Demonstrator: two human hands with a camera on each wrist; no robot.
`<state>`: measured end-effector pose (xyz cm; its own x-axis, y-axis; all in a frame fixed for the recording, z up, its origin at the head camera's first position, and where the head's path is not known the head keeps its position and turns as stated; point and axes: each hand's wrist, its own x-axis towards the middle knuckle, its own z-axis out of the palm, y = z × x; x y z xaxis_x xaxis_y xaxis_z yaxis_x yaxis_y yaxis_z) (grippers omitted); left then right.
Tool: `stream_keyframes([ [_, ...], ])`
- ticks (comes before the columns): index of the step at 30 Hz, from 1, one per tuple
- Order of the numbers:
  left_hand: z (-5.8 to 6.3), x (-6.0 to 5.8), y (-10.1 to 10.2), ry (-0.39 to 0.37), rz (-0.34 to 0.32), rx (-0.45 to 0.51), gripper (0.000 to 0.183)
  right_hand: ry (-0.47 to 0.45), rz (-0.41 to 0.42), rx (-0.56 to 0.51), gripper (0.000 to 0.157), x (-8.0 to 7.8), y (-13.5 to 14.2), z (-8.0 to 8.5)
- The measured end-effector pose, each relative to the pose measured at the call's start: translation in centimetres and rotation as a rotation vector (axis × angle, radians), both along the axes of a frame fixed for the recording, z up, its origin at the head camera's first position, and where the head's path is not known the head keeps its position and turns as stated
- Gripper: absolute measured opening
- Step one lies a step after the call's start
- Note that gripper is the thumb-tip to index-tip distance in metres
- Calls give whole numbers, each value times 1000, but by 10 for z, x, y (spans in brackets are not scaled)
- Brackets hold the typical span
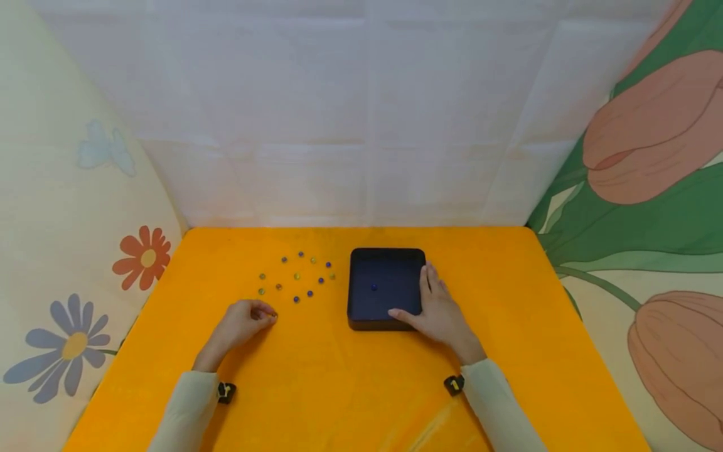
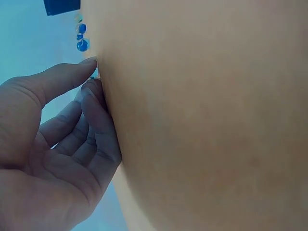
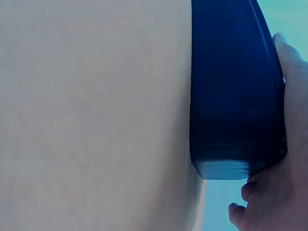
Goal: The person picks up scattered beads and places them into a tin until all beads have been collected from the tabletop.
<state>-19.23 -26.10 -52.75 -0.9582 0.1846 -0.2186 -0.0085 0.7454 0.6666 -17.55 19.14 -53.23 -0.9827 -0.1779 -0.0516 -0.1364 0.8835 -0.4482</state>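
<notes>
On the orange cloth, my left hand [image 1: 244, 323] has its thumb and index fingertips around a small amber marble [image 1: 275, 315], low over the cloth. In the left wrist view the curled fingers [image 2: 98, 115] mostly hide that marble. My right hand [image 1: 443, 312] holds the square black tray [image 1: 376, 325] at its near right corner, thumb over the front rim and fingers along the right wall. Inside the tray lies one blue marble [image 1: 374, 287]. The right wrist view shows the tray's outer wall [image 3: 236, 86] beside the thumb [image 3: 288, 55].
Several blue and yellowish marbles lie scattered left of the tray, among them a blue marble [image 1: 296, 299] and a yellow marble [image 1: 297, 276]. A white sheet [image 1: 339, 125] hangs behind the table [image 1: 339, 389], with flower-patterned cloths at both sides.
</notes>
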Motion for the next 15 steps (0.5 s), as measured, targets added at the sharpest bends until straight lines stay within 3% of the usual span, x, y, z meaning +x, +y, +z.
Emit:
stream_keyframes([
  [15, 1, 1, 3, 0, 12, -16, 15, 4, -1, 3, 133, 0, 0, 0],
])
